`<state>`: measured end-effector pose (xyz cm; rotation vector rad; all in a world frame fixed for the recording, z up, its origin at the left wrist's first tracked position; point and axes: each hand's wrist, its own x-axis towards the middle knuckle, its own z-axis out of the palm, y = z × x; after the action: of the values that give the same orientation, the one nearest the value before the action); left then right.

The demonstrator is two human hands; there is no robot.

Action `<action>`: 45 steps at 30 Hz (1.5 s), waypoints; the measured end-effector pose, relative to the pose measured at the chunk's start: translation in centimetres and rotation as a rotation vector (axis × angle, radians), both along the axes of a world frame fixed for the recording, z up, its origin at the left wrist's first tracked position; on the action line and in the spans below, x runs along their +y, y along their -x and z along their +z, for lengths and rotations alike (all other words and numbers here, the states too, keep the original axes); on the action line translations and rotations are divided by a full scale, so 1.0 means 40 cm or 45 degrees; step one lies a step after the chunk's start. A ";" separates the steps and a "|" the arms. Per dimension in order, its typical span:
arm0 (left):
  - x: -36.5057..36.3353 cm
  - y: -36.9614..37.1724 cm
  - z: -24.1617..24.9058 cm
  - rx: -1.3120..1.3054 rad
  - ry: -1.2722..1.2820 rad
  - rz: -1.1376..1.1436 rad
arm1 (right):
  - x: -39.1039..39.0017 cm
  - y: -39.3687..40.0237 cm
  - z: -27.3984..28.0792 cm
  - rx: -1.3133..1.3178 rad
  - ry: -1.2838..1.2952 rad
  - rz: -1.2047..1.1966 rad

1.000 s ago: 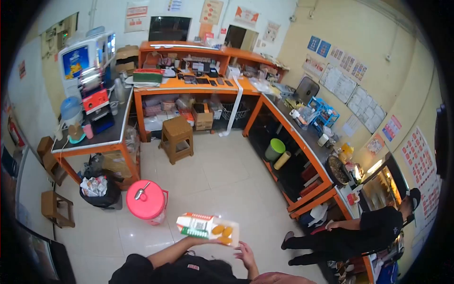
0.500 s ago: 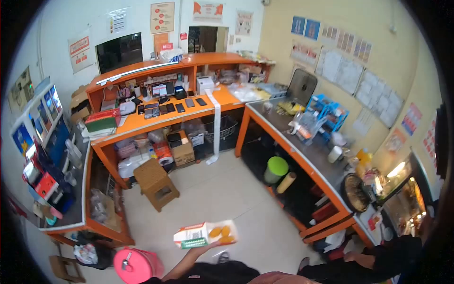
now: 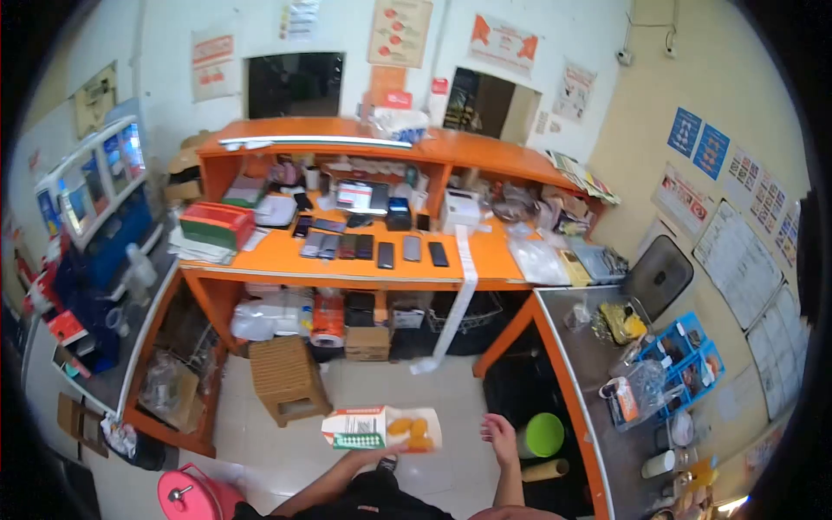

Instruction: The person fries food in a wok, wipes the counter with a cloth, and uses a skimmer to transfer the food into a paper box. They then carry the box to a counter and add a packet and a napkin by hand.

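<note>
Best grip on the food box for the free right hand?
Take the box at its near right edge, coming in from the right side where the right hand is open and empty. It lies flat and open, with fried pieces loose at that end, so fingers under the base and thumb on the rim, kept level. The left hand already supports it from below.

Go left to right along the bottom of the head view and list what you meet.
Pink bucket → wicker stool → food box on the left hand → right hand → green bin → plastic bag on the steel counter.
</note>
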<state>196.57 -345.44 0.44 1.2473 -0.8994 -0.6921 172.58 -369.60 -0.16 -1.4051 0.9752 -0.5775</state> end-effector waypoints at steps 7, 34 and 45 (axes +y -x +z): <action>-0.428 -0.156 0.237 -0.113 -0.291 -0.266 | -0.332 0.046 0.105 0.002 0.253 -0.138; -1.763 -0.242 0.315 -0.136 0.192 0.576 | -2.673 -0.233 -0.144 1.161 1.054 -0.194; -1.827 -0.247 0.289 -0.083 0.120 0.624 | -2.671 -0.284 -0.168 1.359 1.178 -0.245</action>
<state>206.45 -418.54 11.98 1.3430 -0.6332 -0.2183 183.95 -476.46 -6.89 -2.5804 1.8192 -0.3986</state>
